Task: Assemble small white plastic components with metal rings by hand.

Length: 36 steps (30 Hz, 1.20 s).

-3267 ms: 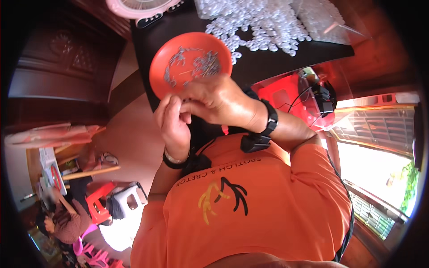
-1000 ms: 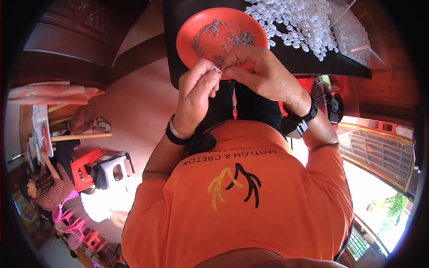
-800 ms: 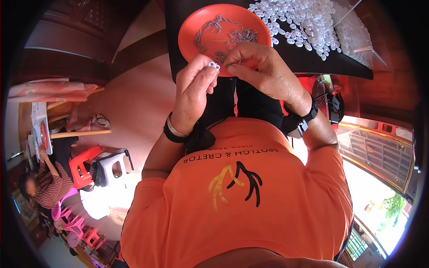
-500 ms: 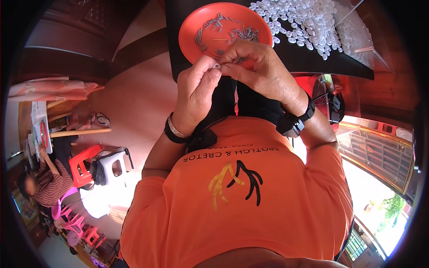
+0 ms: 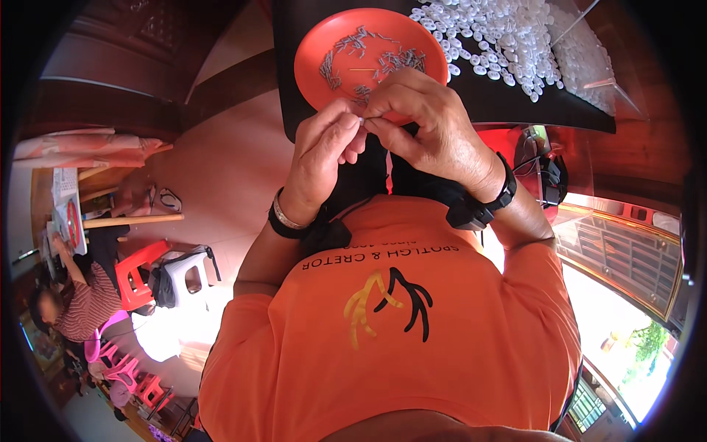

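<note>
My left hand (image 5: 322, 151) pinches a small white plastic piece (image 5: 361, 121) between thumb and fingertips. Against that piece, the thumb and forefinger of my right hand (image 5: 434, 125) are pressed together; whatever lies between them is too small to make out. Both hands are just over the near rim of an orange-red plate (image 5: 313, 55). Scattered in the plate are many small grey pins (image 5: 361, 40) and a thin yellowish stick (image 5: 361, 70). To the right lies a heap of small white oval plastic pieces (image 5: 508, 37), some showing two holes.
Plate and heap rest on a dark table (image 5: 574, 110), with a clear plastic sheet (image 5: 589, 59) at the heap's right. Left on the floor stand a red stool (image 5: 136, 276) and a white stool (image 5: 193, 272). A person in a striped top (image 5: 92, 309) sits farther left.
Both hands have dipped slightly toward me, and the white piece has turned so its hole no longer shows. My left fingers have curled. At the far left, the other person's arm has shifted.
</note>
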Tool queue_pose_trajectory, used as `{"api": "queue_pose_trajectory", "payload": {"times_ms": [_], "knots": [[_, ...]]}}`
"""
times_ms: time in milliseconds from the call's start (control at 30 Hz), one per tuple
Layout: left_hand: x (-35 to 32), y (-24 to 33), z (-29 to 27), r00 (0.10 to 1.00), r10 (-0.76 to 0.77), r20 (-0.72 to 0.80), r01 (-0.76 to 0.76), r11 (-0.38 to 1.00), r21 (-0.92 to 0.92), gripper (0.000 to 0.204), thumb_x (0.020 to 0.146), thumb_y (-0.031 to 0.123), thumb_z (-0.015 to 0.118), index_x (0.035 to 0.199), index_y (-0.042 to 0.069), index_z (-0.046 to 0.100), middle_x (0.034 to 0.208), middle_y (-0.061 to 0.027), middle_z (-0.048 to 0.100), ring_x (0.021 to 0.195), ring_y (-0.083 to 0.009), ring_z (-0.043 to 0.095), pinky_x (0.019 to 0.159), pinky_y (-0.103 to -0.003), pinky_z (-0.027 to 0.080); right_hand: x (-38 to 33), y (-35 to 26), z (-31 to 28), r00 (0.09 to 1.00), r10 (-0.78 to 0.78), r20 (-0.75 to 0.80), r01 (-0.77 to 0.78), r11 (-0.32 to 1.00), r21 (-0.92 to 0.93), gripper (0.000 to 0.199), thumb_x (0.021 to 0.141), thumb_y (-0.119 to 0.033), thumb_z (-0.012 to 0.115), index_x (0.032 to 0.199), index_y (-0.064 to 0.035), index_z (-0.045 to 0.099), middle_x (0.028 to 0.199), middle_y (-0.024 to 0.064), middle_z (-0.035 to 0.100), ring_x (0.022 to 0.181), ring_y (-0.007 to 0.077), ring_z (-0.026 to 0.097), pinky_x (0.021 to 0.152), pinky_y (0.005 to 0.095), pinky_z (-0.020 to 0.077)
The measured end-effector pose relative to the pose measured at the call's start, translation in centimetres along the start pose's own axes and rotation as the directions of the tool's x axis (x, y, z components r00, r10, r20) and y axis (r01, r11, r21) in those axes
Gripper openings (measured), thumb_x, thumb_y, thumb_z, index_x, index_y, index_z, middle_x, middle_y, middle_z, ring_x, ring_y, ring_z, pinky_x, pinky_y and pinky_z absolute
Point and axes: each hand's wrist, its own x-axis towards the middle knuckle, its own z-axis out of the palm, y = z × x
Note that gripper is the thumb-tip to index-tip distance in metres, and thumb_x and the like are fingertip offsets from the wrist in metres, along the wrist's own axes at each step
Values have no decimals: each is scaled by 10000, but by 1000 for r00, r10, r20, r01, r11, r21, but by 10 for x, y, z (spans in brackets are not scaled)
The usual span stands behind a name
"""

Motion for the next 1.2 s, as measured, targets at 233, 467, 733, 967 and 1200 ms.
{"api": "queue_pose_trajectory", "payload": {"times_ms": [233,467,733,967,1200], "knots": [[-1,2,4,1000,14,-6,-13,991,130,273,925,286,484,779,56,507,662,5,496,575,-46,410,512,-191,297,0,-2,0,987,154,33,-156,985,74,125,723,-76,694,810,-47,610,781,61,614,768,245,624,656,339,504],[-1,-2,0,998,-24,-61,23,1000,-21,281,919,249,501,745,29,516,624,1,497,539,-45,416,485,-195,333,1,-3,3,999,41,24,-43,996,74,223,727,-4,710,940,-38,653,867,80,626,792,223,649,684,298,530],[-4,4,-5,995,-60,-74,56,997,-49,221,885,198,503,754,22,527,615,2,487,533,-47,406,481,-193,322,26,-1,-21,972,-80,219,104,990,-98,205,715,-39,719,915,-60,674,837,80,617,753,242,634,663,314,520],[-8,3,-8,990,-69,-123,61,996,-68,209,873,185,503,753,16,527,598,2,471,518,-52,390,478,-209,310,61,96,-41,914,255,314,25,740,-672,168,781,-191,592,860,-70,677,849,103,646,786,295,626,685,405,503],[-6,-8,-17,984,-116,-135,102,990,-102,195,860,176,506,749,18,534,584,0,472,506,-59,396,474,-212,301,70,95,-7,873,333,357,99,595,-797,145,749,-145,555,760,-55,668,780,131,654,765,328,637,675,428,516]]}}
